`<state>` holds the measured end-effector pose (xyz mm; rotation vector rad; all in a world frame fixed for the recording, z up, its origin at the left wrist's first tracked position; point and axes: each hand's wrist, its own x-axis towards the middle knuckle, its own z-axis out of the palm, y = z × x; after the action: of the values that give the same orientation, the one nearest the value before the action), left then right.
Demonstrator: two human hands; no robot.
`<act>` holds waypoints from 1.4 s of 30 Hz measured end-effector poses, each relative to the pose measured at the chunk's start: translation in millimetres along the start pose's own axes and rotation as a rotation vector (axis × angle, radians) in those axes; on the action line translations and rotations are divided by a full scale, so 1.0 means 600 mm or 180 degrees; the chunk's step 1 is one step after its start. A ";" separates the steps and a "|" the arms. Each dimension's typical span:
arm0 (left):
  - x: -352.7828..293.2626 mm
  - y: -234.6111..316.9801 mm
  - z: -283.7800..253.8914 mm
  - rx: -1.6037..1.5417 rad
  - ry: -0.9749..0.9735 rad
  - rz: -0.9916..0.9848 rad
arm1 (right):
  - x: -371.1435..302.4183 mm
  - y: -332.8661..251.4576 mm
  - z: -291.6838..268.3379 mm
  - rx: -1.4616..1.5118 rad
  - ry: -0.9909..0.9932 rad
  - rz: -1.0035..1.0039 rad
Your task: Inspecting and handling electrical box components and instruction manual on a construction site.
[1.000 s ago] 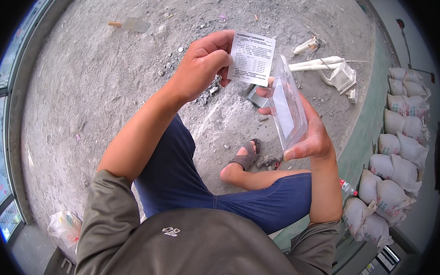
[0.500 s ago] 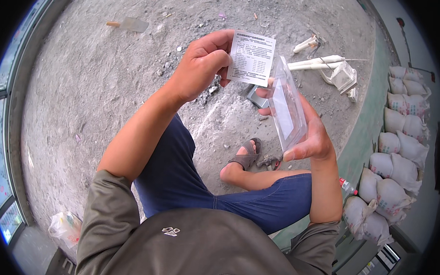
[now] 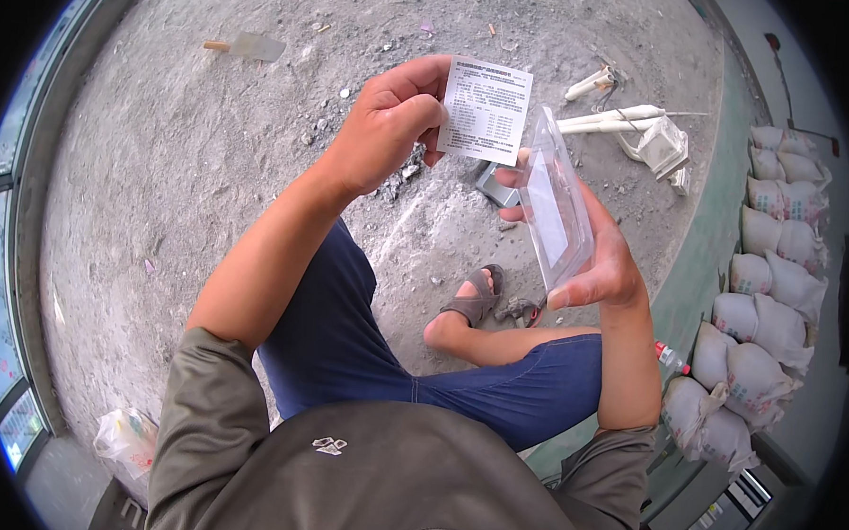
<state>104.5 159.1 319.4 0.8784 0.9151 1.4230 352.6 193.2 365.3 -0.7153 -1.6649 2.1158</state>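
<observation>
Between the thumb and fingers of my left hand (image 3: 388, 121) is a small white printed leaflet (image 3: 488, 111), held by its left edge with the text side up. My right hand (image 3: 607, 259) grips a clear plastic blister pack (image 3: 558, 209), tilted on its edge, with a white panel visible in it. Its upper end stands close to the leaflet's lower right corner. Below the two hands a grey box-shaped thing (image 3: 497, 186) lies on the ground, partly hidden by my right fingers.
White pipe-like pieces with a pale bracket (image 3: 659, 147) lie beyond my right hand. Filled white sacks (image 3: 759, 308) are stacked along the right side. A trowel-like scraper (image 3: 254, 46) rests far left, a plastic bag (image 3: 125, 439) near left. A bottle (image 3: 671, 359) is beside my right forearm.
Almost nothing differs. The leaflet and the blister pack have shifted very slightly; both hands keep the same hold.
</observation>
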 end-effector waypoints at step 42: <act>-0.006 0.004 -0.005 0.0023 -0.0036 0.0013 | -0.001 0.000 0.004 -0.0006 -0.0031 -0.0051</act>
<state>101.0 155.0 320.6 0.8933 0.9107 1.4176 351.9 190.9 366.0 -0.6913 -1.6724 2.1101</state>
